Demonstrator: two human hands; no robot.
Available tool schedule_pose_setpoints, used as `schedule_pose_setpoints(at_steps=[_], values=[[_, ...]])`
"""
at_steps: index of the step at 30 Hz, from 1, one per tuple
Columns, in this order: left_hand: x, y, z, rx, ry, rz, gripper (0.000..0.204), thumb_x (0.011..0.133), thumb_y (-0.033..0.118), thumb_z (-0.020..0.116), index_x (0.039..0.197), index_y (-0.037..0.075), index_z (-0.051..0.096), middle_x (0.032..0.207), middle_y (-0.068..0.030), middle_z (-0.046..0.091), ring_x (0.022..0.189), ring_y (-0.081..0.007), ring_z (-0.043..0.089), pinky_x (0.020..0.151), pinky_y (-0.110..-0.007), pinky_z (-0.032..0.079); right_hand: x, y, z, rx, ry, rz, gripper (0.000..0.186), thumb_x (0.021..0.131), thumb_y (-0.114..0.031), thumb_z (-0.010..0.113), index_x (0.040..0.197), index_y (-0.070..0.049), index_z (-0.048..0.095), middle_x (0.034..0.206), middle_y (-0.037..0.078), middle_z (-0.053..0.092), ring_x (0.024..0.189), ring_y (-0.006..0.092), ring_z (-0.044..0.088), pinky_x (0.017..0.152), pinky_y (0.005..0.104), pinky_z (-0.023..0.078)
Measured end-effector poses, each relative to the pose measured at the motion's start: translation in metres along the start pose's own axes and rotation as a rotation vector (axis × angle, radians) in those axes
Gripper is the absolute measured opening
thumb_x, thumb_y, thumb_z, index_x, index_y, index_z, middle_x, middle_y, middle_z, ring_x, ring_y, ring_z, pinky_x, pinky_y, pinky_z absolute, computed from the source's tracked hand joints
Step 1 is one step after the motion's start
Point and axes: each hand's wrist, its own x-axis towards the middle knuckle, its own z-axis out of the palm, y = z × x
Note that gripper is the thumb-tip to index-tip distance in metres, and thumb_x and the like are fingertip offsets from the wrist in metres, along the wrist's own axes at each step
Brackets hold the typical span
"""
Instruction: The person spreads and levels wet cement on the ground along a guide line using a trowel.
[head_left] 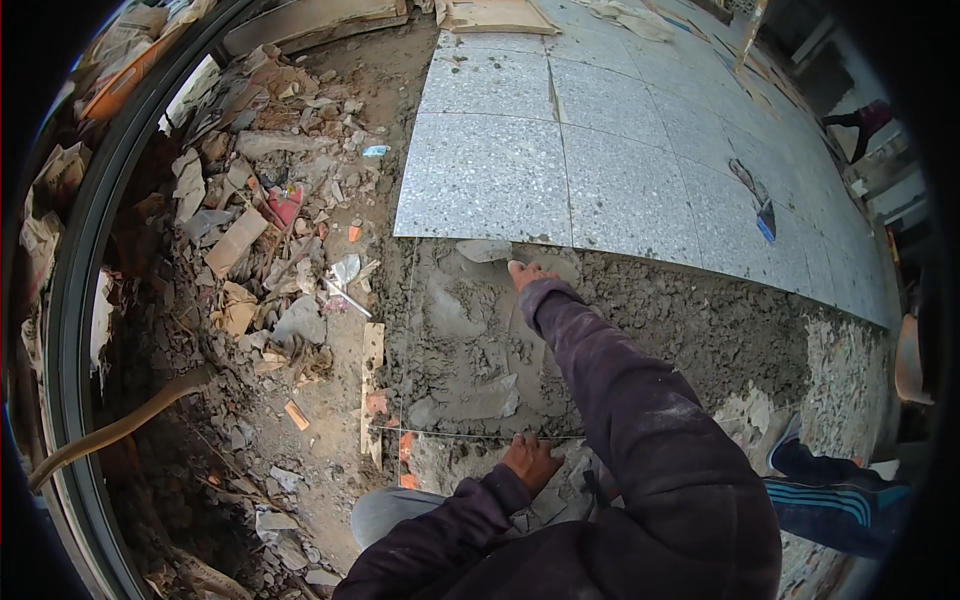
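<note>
My right hand (532,276) is closed around a trowel, its handle hidden in my grip. The grey trowel blade (484,251) lies on the wet mortar (470,330), close to the front edge of the speckled grey tiles (485,175). Nearer to me, my left hand (532,463) rests on the rough ground with its fingers apart and nothing visible in them. A thin string (470,435) runs across the mortar's near side, just beyond my left fingers.
Rubble and torn wrapping (270,220) cover the left side, beside a dark metal frame (80,330). A wooden strip (372,390) borders the mortar. A blue-bladed tool (765,220) lies on the tiles. At right, another person's striped trouser leg (830,500) is close by.
</note>
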Motion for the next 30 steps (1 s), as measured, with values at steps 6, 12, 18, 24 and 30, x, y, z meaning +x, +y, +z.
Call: schedule_pose_setpoints(at_steps=[6,12,18,24,30], values=[[0.001,0.017,-0.006,-0.116,-0.17,0.13,0.031,0.074,0.013,0.043,0.102,0.019,0.052,0.097,-0.0091,0.05,0.094,-0.0257,0.047,0.081,-0.038,0.035,-0.037,0.115,-0.016,-0.003,0.003,0.195,0.065,0.081,-0.053,0.012,0.122,-0.006,0.029,0.127,0.013,0.029,0.112,0.035,0.032,0.09,0.0442,0.031],[-0.013,0.02,0.002,-0.062,-0.085,0.188,0.04,0.072,0.009,0.042,0.11,0.022,0.047,0.096,-0.0097,0.05,0.091,-0.0266,0.048,0.08,-0.037,0.036,-0.042,0.175,0.023,0.093,0.012,0.233,0.054,0.081,-0.034,0.039,0.125,-0.007,0.024,0.127,0.015,0.028,0.109,0.0357,0.036,0.088,0.0457,0.033],[-0.011,0.024,-0.011,-0.012,-0.037,0.026,0.038,0.075,0.009,0.04,0.11,0.021,0.047,0.093,-0.0098,0.05,0.088,-0.0265,0.049,0.078,-0.037,0.036,-0.002,0.116,0.037,0.303,0.002,0.134,0.047,0.08,-0.033,0.041,0.113,0.0,0.04,0.096,0.017,0.054,0.075,0.0307,0.056,0.066,0.0399,0.044],[-0.002,0.033,0.007,0.028,0.014,-0.025,0.025,0.073,0.014,0.045,0.096,0.017,0.054,0.084,-0.0098,0.05,0.08,-0.0236,0.05,0.072,-0.036,0.038,0.004,0.024,0.06,0.248,-0.174,-0.121,0.031,0.082,-0.028,0.038,0.095,-0.004,0.052,0.083,0.011,0.056,0.067,0.0234,0.055,0.056,0.0351,0.043],[-0.007,0.037,0.011,0.003,0.03,-0.019,0.024,0.073,0.018,0.046,0.095,0.017,0.054,0.084,-0.0093,0.05,0.08,-0.0244,0.05,0.072,-0.036,0.038,-0.06,-0.019,0.104,-0.976,-0.172,-0.888,0.025,0.075,-0.019,0.047,0.095,-0.007,0.056,0.096,0.007,0.056,0.089,0.0227,0.054,0.074,0.0319,0.043]])
